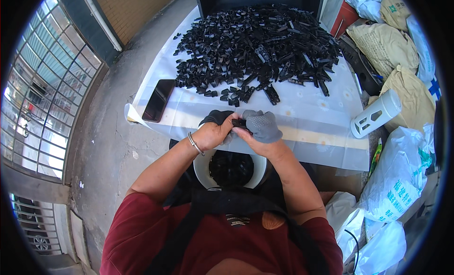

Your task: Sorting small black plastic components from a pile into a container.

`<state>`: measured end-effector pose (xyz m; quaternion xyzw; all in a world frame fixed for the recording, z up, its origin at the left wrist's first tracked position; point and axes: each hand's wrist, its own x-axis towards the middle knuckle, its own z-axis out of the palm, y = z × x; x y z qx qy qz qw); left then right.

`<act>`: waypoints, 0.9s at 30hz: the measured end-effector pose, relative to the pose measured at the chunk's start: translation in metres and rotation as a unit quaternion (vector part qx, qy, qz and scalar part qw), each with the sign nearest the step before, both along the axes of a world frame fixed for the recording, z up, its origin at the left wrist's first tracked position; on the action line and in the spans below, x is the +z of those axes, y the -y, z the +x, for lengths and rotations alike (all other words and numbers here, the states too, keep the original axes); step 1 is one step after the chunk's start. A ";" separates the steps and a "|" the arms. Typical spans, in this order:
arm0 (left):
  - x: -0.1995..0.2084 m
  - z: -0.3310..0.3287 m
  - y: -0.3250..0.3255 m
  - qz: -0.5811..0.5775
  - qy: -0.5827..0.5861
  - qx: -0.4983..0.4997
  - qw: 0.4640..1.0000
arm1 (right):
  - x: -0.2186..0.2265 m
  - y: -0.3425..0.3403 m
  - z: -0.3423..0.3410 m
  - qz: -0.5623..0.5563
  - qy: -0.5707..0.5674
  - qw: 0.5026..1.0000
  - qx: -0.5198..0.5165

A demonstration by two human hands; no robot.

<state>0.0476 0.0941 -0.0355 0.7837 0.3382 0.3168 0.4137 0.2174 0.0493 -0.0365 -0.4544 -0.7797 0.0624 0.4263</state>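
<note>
And here's the round white bucket (199, 171) at lower centre, dark inside; just above, left hand (218, 126) and right hand (261, 132), in a dotted grey glove (267, 123), both pinching a slim black piece (240, 124) mid-frame; beyond, smooth flower-patterned tabletop (307, 104), then a jagged black heap (260, 43), upper centre

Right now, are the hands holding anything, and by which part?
Yes, a small black piece: the left hand is at its left end, and the right hand covers its right end. Exactly where each finger presses is hidden.
</note>
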 end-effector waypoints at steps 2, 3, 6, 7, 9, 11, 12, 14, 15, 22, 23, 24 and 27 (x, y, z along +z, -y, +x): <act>0.020 0.002 0.005 -0.170 -0.036 0.042 0.984 | 0.008 0.006 0.005 -0.012 0.003 1.000 -0.025; 0.019 0.001 0.005 -0.218 0.017 0.057 0.974 | 0.013 0.009 0.008 -0.022 0.006 0.999 -0.049; 0.007 -0.002 0.000 -0.233 0.078 0.057 0.968 | 0.016 0.014 0.016 -0.044 0.032 0.998 -0.041; 0.007 -0.002 0.000 -0.233 0.078 0.057 0.968 | 0.014 0.015 0.016 -0.044 0.032 0.998 -0.041; 0.011 0.000 0.001 -0.193 0.041 0.048 0.979 | 0.009 0.015 0.017 -0.012 0.090 0.995 -0.046; 0.018 0.001 0.002 -0.164 0.011 0.044 0.985 | 0.010 0.017 0.018 -0.015 0.116 0.992 -0.050; 0.021 0.000 0.003 -0.134 -0.018 0.041 0.990 | 0.011 0.018 0.018 -0.018 0.141 0.988 -0.052; 0.020 0.001 0.004 -0.120 -0.026 0.047 0.991 | 0.016 0.021 0.016 -0.031 0.139 0.988 -0.054; 0.021 0.003 0.005 -0.104 -0.033 0.053 0.993 | 0.018 0.021 0.016 -0.042 0.137 0.988 -0.055; 0.020 0.000 0.014 0.076 -0.138 0.011 0.987 | -0.006 0.022 -0.004 0.002 0.135 0.990 -0.045; 0.019 -0.002 0.017 0.075 -0.139 0.010 0.987 | -0.012 0.022 -0.010 0.001 0.136 0.990 -0.042; 0.018 -0.004 0.020 0.045 -0.131 0.011 0.990 | -0.013 0.021 -0.014 0.001 0.139 0.990 -0.038; 0.019 -0.017 0.020 0.045 -0.155 0.000 0.987 | 0.001 0.022 -0.019 -0.010 0.157 0.988 0.003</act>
